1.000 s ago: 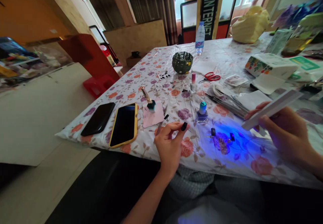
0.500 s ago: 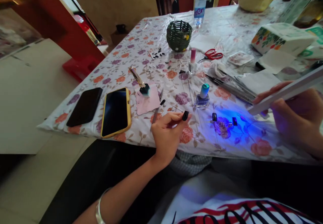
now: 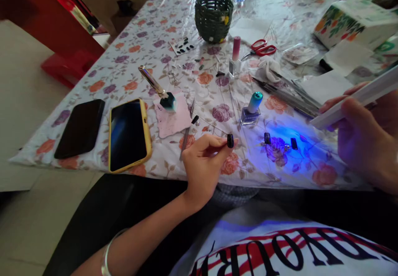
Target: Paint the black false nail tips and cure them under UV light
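Note:
My left hand [image 3: 203, 164] pinches a black press-on nail [image 3: 230, 140] between thumb and fingers, just above the flowered tablecloth. On the right, my right hand [image 3: 363, 131] grips a white wand-shaped UV lamp [image 3: 351, 102], tilted toward the table. Its blue-violet light falls on two more dark nails, a left one [image 3: 267, 138] and a right one [image 3: 294, 144], standing on small holders. A bottle of nail polish with a teal cap [image 3: 251, 108] stands behind them. Left of my left hand lie a thin tool [image 3: 186, 133] and another small black nail [image 3: 195, 119].
Two phones, a black one [image 3: 80, 129] and a yellow-cased one [image 3: 129, 137], lie at left. A dark polish bottle [image 3: 168, 102] rests on pink paper [image 3: 171, 122]. Farther back are a woven basket [image 3: 213, 21], red-handled scissors [image 3: 261, 48], tweezers [image 3: 286, 93] and a tissue box [image 3: 351, 25].
The view has tilted down and shifted, so the table things sit higher in it. The nail in my left hand has turned more upright. Both hands keep their holds.

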`<state>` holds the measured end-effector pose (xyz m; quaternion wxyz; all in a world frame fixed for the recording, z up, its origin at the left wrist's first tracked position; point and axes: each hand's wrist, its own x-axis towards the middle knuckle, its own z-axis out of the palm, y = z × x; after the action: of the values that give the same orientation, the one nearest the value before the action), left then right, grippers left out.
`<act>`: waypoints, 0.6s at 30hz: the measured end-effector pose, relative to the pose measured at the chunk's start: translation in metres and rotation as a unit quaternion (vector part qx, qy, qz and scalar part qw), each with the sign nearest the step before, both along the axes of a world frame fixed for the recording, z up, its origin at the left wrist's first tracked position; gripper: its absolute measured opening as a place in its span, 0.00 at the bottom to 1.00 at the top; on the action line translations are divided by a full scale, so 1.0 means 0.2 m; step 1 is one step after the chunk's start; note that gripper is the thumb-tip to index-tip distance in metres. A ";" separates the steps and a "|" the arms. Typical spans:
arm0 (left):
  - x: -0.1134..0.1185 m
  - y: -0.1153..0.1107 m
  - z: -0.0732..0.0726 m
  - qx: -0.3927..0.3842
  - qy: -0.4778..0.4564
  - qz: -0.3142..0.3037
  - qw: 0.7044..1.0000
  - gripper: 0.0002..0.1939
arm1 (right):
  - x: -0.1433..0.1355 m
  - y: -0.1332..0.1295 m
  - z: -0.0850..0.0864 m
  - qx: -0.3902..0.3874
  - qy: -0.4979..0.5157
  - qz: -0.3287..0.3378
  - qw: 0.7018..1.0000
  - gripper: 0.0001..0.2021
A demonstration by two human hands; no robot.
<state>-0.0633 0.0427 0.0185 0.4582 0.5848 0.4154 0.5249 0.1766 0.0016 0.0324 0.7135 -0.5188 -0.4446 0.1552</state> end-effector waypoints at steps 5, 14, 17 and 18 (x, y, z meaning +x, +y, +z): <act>-0.02 0.01 0.00 -0.016 -0.001 -0.031 0.999 0.10 | -0.02 0.02 -0.02 0.015 0.007 -0.055 0.998 0.08; -0.03 0.02 0.02 -0.041 0.051 -0.036 0.997 0.08 | -0.07 -0.02 0.03 -0.084 0.072 -0.081 0.991 0.05; -0.03 0.03 0.03 -0.026 0.064 -0.038 0.997 0.09 | -0.09 -0.03 0.06 -0.112 0.081 -0.080 0.987 0.06; -0.03 0.03 0.03 -0.017 0.069 -0.041 0.997 0.10 | -0.09 -0.04 0.06 -0.113 0.082 -0.083 0.987 0.06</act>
<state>-0.0694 0.0481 0.0239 0.4591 0.6285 0.4309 0.4567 0.1578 -0.0059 0.0451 0.6949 -0.6166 -0.3193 0.1867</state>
